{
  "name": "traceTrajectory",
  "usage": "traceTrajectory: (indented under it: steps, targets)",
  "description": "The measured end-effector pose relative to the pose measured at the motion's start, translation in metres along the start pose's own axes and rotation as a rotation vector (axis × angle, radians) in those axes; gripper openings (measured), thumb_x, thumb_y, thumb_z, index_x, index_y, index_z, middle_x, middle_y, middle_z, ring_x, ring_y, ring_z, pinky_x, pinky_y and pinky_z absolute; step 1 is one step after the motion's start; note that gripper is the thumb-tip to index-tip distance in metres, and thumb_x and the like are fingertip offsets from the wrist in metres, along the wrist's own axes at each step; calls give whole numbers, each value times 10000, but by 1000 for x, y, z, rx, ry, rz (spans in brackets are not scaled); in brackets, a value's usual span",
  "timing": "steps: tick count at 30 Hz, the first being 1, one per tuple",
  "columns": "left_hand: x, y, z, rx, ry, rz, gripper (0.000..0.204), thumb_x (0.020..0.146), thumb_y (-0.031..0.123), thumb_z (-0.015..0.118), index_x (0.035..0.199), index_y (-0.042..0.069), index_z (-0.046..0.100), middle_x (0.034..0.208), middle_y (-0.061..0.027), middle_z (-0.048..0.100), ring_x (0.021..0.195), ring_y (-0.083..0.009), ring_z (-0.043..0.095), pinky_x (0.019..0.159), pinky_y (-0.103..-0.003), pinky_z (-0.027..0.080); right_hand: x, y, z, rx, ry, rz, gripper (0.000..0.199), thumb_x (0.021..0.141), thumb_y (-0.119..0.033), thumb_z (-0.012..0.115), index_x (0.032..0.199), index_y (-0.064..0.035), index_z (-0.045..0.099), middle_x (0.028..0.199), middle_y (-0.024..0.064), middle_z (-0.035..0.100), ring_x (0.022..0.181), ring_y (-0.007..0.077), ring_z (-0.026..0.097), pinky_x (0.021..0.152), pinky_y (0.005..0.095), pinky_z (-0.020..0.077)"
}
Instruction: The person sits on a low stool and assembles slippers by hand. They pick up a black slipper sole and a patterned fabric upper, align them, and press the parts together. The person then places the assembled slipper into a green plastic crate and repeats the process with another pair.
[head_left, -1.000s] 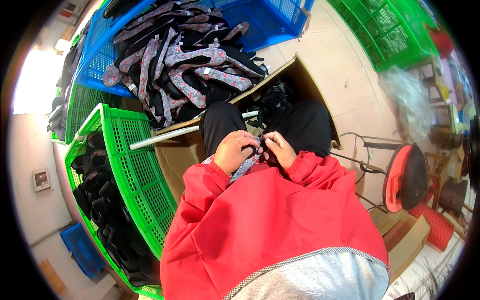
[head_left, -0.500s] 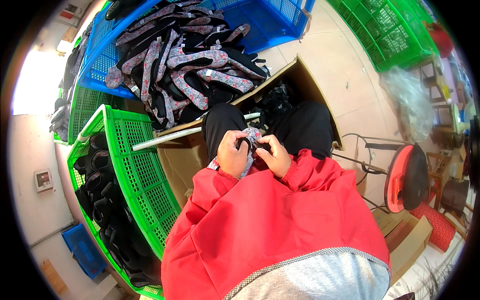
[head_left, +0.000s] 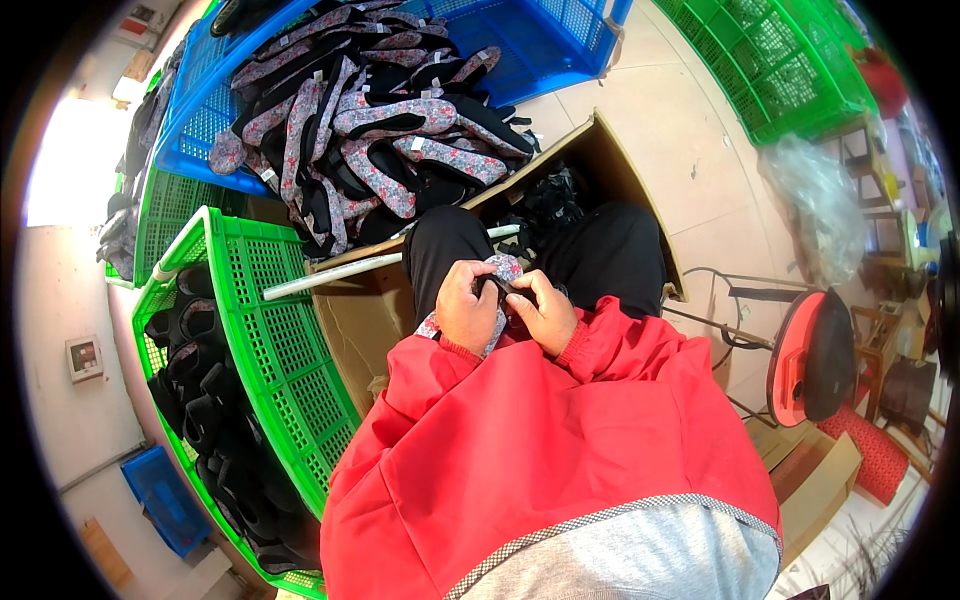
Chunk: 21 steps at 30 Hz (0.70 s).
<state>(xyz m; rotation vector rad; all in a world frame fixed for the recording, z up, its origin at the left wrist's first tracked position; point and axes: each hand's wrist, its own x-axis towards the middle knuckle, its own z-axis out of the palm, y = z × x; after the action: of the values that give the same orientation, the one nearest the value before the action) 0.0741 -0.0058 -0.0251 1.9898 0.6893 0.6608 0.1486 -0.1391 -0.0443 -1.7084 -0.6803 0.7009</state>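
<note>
**Both hands closed on a floral shoe piece above the lap**

At the far left a small blue bin [head_left: 165,495] sits on the floor by the wall; just right of it a green crate [head_left: 290,340] holds black shoe pieces [head_left: 200,400] lying in a row; above it, a blue crate [head_left: 560,40] carries a heap of floral and black shoe pieces [head_left: 370,140] that spills over its near edge.

A white rod [head_left: 340,275] lies across the rim of an open cardboard box [head_left: 355,320], which stands between the green crate and the person's knees in black trousers [head_left: 620,250].

In the middle, the left hand [head_left: 466,308] grips the floral shoe piece [head_left: 497,290], its fingers curled tight around the fabric; the piece is held over the lap, just in front of the red jacket [head_left: 540,450]; the right hand [head_left: 543,312] touches it from the other side, fingers pinched narrow on its dark edge.

Further right a red round stool [head_left: 800,360] stands on the floor; a second green crate [head_left: 790,60] lies at the upper right, well apart from the hands.
</note>
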Motion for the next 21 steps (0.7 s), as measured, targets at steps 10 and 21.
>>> traceTrajectory:
  steps: [10, 21]
  targets:
    - [1, -1, 0, 28, -1, -3, 165, 740, -68, 577, 883, -6, 629, 880, -115, 642, 843, -246, 644, 785, -305, 496, 0, -8, 3, -104, 45, 1, 252, 929, -233, 610, 1067, -41, 525, 978, 168, 659, 888, 359, 650, 722, 404, 501]
    - [1, 4, 3, 69, 17, 8, 139, 729, -38, 609, 853, 20, 626, 873, -117, 643, 843, -292, 642, 764, -340, 505, 3, 12, 8, 257, 107, 69, 163, 956, -172, 563, 1008, -23, 525, 814, 93, 647, 707, 183, 635, 665, 313, 495]
